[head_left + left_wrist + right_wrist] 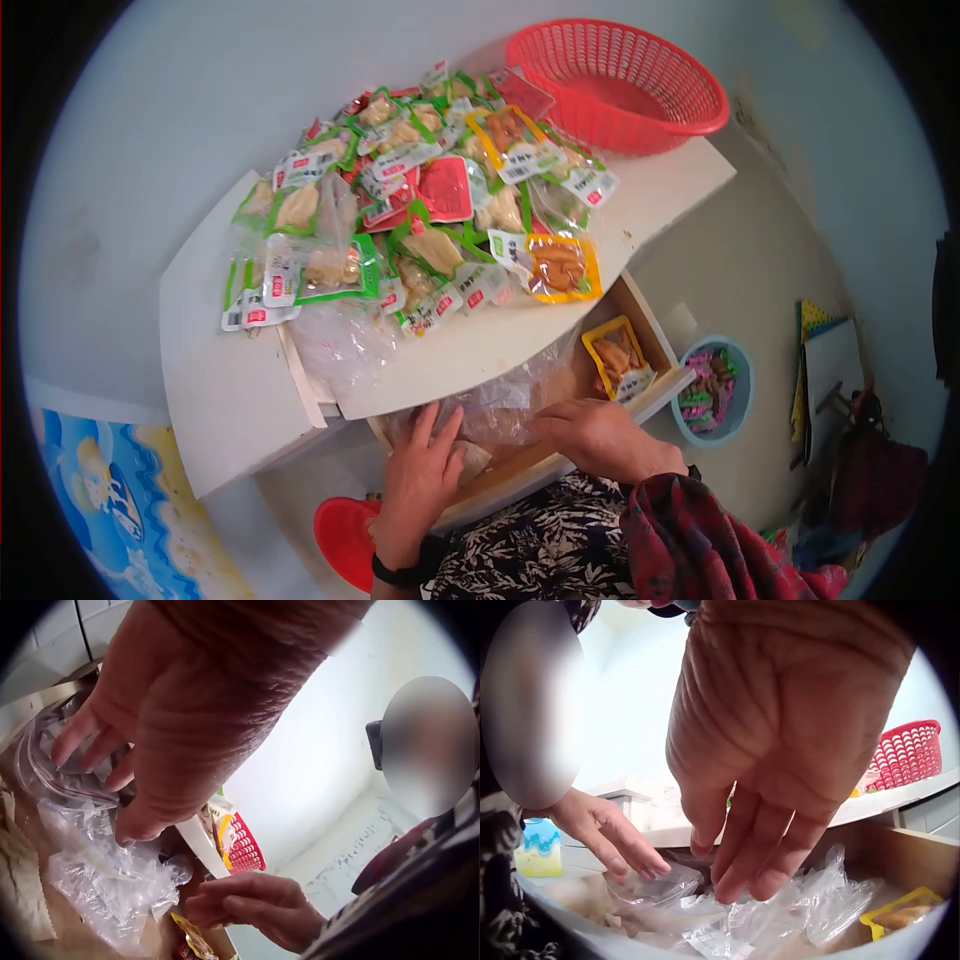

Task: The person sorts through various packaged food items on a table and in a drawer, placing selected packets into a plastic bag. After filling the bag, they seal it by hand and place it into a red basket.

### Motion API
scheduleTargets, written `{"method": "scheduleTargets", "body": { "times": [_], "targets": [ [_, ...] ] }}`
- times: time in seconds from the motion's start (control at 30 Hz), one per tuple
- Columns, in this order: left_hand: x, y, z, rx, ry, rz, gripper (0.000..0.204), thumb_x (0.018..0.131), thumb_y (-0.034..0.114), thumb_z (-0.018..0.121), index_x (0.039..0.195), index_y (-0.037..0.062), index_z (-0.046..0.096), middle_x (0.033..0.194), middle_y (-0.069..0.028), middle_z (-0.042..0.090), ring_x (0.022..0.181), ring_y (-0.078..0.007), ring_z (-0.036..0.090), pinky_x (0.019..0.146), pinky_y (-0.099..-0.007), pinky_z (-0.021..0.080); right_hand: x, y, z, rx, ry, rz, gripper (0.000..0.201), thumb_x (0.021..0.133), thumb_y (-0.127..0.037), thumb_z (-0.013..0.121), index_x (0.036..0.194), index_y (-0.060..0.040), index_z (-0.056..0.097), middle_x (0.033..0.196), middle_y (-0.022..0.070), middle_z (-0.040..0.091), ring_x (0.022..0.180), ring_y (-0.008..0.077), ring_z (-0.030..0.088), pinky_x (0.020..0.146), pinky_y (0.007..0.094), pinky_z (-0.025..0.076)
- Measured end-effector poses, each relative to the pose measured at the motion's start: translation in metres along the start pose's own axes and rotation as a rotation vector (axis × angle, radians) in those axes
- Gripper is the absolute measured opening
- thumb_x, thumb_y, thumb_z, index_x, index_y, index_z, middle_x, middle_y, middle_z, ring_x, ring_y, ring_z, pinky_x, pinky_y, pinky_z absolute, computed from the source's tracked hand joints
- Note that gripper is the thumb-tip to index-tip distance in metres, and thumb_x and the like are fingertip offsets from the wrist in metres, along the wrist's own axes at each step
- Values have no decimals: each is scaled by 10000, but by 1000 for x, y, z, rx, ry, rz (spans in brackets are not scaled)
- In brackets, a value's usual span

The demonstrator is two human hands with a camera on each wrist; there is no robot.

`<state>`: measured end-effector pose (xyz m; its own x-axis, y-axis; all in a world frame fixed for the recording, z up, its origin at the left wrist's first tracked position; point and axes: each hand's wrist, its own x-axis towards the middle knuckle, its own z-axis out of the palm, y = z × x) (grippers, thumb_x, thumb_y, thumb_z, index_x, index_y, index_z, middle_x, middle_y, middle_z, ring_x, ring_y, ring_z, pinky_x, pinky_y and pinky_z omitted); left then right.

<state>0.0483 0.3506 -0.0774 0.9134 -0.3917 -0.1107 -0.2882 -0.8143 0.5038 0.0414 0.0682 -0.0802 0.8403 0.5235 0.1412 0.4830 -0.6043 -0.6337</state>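
Observation:
Both hands are in a pulled-out wooden drawer (655,402) that holds crumpled clear plastic bags (490,420). My left hand (425,472) reaches down at the drawer's left part, its fingers spread over a zip-top clear bag (71,787) in the left wrist view. On the right, my right hand (605,440) hangs over the bags with loosely extended fingers pointing down, fingertips right at the plastic (825,900). A yellow-edged pack of snack food (618,358) lies in the drawer's right corner. Beige paper (22,870) lies at the drawer's other end.
Many sealed food packs (430,250) are heaped on the white tabletop (400,375), beside a red plastic basket (620,125). A blue bucket of wrapped pieces (745,400) stands right of the drawer. Below the drawer's left end is a red container (345,545).

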Motion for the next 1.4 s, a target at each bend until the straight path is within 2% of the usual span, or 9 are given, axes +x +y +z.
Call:
{"method": "scheduleTargets", "body": {
  "times": [0.3, 0.4, 0.67, 0.8, 0.83, 0.97, 1.1, 1.3, 1.4],
  "targets": [
    [4, 20, -46, -9, 369, 316, 375, 887, 42, 740, 1261, 48, 720, 1192, -118, 720, 1010, -302, 720, 847, -406, 595, 35, 10, -35, -119, 464, 62, 279, 824, 29, 693, 1091, -46, 722, 1015, 126, 723, 867, 353, 714, 748, 408, 603],
    [4, 10, -69, 10, 497, 313, 391, 876, 25, 745, 1265, 41, 714, 1181, -120, 716, 995, -309, 716, 825, -406, 594, 49, 6, -59, -104, 580, 243, 424, 841, 6, 744, 1255, -61, 677, 1235, 154, 684, 880, 315, 736, 728, 388, 608],
    [-7, -13, -133, 154, 734, 150, 495, 807, 53, 816, 1287, 45, 696, 1086, -126, 673, 945, -317, 675, 783, -425, 570, 71, 21, -67, -332, 345, 278, 1074, 717, -111, 895, 1637, -149, 343, 1675, 279, 279, 1467, 495, 411, 1134, 520, 439],
    [-3, -21, -157, 259, 633, 207, 653, 772, 118, 856, 1389, 64, 647, 1313, -134, 607, 1221, -351, 595, 986, -453, 532, 81, 17, -69, -321, 281, 283, 1068, 734, -101, 879, 1646, -210, 332, 1671, 263, 296, 1379, 482, 512, 1078, 508, 491],
    [-1, -24, -164, 283, 520, 182, 713, 786, 161, 858, 1454, 109, 613, 1497, -149, 513, 1428, -375, 461, 1144, -466, 444, 85, 16, -73, -287, 249, 302, 1057, 739, -96, 874, 1643, -227, 341, 1672, 252, 300, 1348, 480, 538, 1059, 503, 507],
    [24, -42, -182, 427, 331, 240, 718, 842, 277, 830, 1508, 197, 575, 1685, -174, 317, 1571, -414, 247, 1244, -512, 314, 106, 20, -80, -397, 120, 243, 1005, 758, -95, 857, 1621, -297, 384, 1667, 204, 331, 1240, 465, 612, 978, 479, 562],
    [54, -45, -188, 442, 101, 399, 683, 865, 316, 815, 1499, 215, 581, 1677, -176, 321, 1571, -434, 224, 1226, -592, 309, 132, 30, -74, -470, 30, 142, 969, 770, -117, 845, 1605, -338, 406, 1672, 192, 313, 1220, 450, 622, 939, 478, 585],
    [78, -44, -185, 709, -79, 327, 579, 893, 232, 762, 1452, 206, 617, 1659, -127, 366, 1562, -415, 254, 1188, -664, 318, 168, 41, -77, -642, -15, 56, 978, 770, 24, 752, 1623, -288, 389, 1655, 251, 291, 1163, 465, 622, 870, 478, 614],
    [83, -55, -175, 754, 71, 295, 531, 887, 201, 749, 1409, 188, 649, 1648, -90, 397, 1561, -384, 279, 1189, -650, 326, 182, 55, -70, -709, 4, 21, 925, 801, 47, 693, 1631, -211, 375, 1631, 295, 300, 1153, 482, 625, 864, 482, 611]
  ]
}}
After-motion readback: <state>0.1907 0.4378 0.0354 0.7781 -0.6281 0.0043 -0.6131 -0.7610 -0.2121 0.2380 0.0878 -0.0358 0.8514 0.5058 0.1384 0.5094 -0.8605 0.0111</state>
